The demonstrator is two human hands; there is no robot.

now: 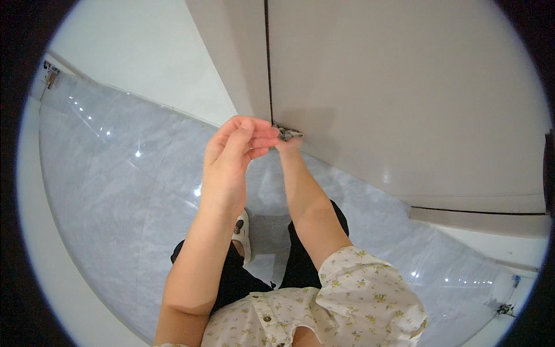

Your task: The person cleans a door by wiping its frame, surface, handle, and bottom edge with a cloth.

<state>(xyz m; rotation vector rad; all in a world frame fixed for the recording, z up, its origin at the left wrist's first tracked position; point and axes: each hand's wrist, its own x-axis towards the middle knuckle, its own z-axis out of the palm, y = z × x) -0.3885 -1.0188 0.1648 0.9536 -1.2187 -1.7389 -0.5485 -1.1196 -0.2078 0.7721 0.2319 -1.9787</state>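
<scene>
My left hand (236,141) is raised, palm turned up, its fingers loosely bent towards the right and nothing visible in it. Its fingertips overlap the view of a crumpled, dark-and-light patterned cloth (289,133); whether they touch cannot be told. My right hand (291,143), blurred and partly hidden, has the cloth against a grey-beige door panel (390,86). The cloth lies low on the panel, at the bottom end of a dark vertical gap (268,56) beside the panel's left edge.
A white wall (143,56) adjoins the beige frame (230,56) on the left. Glossy grey marbled floor (112,195) reflects lights on both sides. A light-coloured clog (243,238) is below my left forearm. Small objects (51,73) stand far off at the left.
</scene>
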